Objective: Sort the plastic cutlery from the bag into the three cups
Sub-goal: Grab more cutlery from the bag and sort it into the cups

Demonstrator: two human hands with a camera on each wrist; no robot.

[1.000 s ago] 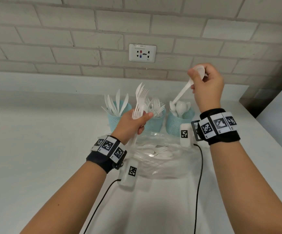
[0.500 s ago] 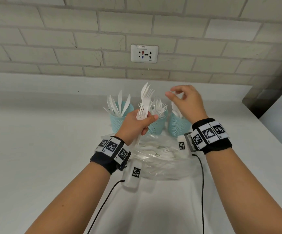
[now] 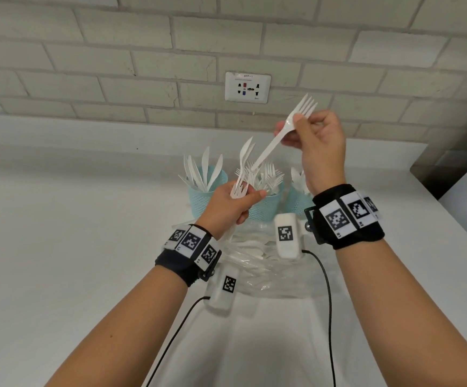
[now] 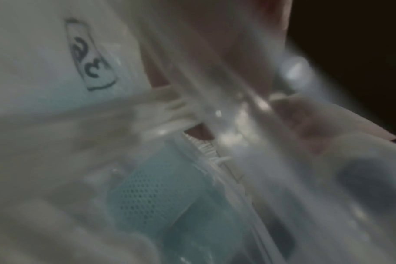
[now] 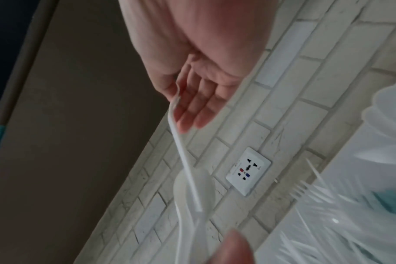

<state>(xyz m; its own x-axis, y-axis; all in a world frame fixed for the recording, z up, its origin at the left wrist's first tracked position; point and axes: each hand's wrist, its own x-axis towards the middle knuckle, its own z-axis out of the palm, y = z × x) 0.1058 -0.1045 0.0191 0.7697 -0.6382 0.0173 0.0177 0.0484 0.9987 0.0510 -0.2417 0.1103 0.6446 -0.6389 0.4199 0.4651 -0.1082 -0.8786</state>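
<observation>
Head view: right hand [image 3: 319, 146], upper right of centre, pinches a single white fork [image 3: 285, 132] near its neck between thumb and fingers, tines up and handle slanting down toward the middle cup [image 3: 266, 205], presumably so it can drop in handle-first among the forks there. Left hand [image 3: 226, 205], at centre, is closed around a small bundle of cutlery [image 3: 242, 174], held upright, apparently as stock for sorting. The left cup [image 3: 199, 196] holds knives; the right cup [image 3: 296, 199] is mostly hidden behind the right wrist. The clear bag [image 3: 254, 263] lies on the white desk [image 3: 73, 247] in front of the cups, more cutlery inside. Left wrist view: blurred; a teal mesh cup [image 4: 151, 201] shows lower centre through clear plastic. Right wrist view: thumb and fingers [image 5: 192, 110] pinch the fork's thin stem [image 5: 183, 160], fingers only lightly curled.
</observation>
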